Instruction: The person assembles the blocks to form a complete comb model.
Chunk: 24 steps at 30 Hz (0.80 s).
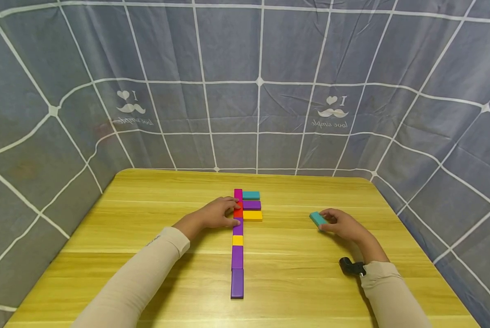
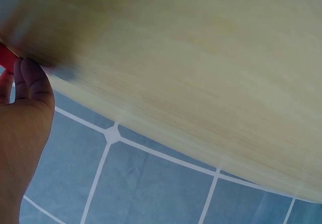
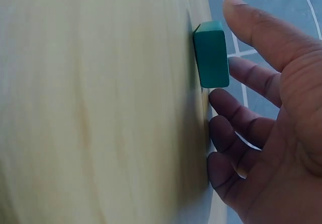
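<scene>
My left hand (image 1: pixel 218 212) is at the upper part of a column of coloured blocks, its fingers curled at a red block (image 1: pixel 238 212). The thumb overlaps the purple block (image 1: pixel 237 228) just below. In the left wrist view, fingertips meet the red block (image 2: pixel 7 59) at the frame's edge. On the right, a teal block (image 1: pixel 318 219) lies flat on the table. My right hand (image 1: pixel 343 224) is spread around its near end. The right wrist view shows a gap between the thumb and the teal block (image 3: pixel 212 58), with the index fingertip right at its side.
The column continues with magenta (image 1: pixel 238 194) above and yellow (image 1: pixel 237 240) and purple (image 1: pixel 237 283) below. Teal (image 1: pixel 251 195), purple (image 1: pixel 252 205) and yellow (image 1: pixel 252 216) blocks adjoin its right side. A grey checked curtain (image 1: pixel 228 109) surrounds the wooden table (image 1: pixel 146 191).
</scene>
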Tool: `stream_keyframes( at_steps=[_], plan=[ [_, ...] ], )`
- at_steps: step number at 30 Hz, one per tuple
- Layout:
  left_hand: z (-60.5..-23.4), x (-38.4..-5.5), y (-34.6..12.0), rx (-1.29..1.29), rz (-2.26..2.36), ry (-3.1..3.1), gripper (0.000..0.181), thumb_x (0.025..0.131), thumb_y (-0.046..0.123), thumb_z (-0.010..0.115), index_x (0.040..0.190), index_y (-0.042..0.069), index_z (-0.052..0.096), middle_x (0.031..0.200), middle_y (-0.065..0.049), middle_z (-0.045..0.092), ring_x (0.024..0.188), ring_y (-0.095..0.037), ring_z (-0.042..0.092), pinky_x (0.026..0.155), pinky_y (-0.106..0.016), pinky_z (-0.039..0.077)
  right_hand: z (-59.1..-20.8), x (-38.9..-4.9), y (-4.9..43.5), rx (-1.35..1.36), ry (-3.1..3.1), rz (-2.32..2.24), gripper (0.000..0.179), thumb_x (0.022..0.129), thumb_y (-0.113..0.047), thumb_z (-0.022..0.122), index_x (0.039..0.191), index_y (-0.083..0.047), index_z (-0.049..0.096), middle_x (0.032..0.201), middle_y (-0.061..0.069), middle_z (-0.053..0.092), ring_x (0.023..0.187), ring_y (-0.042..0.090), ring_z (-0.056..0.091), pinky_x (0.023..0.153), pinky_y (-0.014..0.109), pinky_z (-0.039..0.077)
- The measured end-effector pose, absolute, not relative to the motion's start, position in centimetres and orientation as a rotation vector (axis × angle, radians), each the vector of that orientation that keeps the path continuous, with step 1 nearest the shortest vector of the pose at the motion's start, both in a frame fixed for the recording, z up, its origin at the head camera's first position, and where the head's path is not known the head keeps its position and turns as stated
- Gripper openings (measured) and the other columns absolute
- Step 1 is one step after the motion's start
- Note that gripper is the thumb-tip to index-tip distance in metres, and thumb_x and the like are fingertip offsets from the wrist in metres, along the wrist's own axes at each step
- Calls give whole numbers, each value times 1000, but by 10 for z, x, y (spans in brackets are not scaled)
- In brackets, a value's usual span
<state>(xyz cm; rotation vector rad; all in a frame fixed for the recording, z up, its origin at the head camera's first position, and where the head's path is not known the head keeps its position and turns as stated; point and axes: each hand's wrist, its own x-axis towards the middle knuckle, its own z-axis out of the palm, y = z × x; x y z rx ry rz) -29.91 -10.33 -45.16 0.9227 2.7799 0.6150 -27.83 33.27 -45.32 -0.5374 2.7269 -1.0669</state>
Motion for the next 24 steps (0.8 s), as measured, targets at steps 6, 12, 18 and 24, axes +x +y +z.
stream_keyframes(
  at_steps=[6, 12, 18, 24],
  plan=[
    [-451, -299, -104, 920, 622, 2781, 54, 90, 38, 72, 132, 6, 61, 150, -14, 45, 141, -35, 36, 117, -44, 25, -452, -279, 326, -613, 2650, -1096, 47, 92, -14, 71, 132, 6, 54, 118, 24, 59, 99, 31, 58, 80, 39, 49],
    [-452, -298, -103, 921, 641, 2774, 53, 90, 37, 72, 131, 6, 61, 150, -13, 45, 141, -35, 35, 118, -45, 25, -454, -281, 325, -574, 2665, -1062, 48, 93, -10, 68, 136, 4, 53, 115, 20, 58, 96, 28, 55, 77, 38, 48],
    [-451, -298, -104, 925, 641, 2780, 51, 90, 36, 72, 130, 5, 61, 149, -14, 46, 140, -35, 36, 117, -45, 25, -457, -282, 325, -565, 2727, -1047, 41, 93, -8, 68, 130, 3, 57, 104, 14, 60, 84, 23, 50, 71, 35, 44],
    [-451, -298, -103, 921, 633, 2781, 52, 90, 37, 72, 131, 6, 61, 149, -13, 46, 140, -34, 36, 117, -45, 25, -457, -283, 323, -555, 2764, -1050, 32, 93, -10, 68, 123, 0, 61, 101, 11, 63, 88, 23, 54, 75, 38, 46]
  ],
)
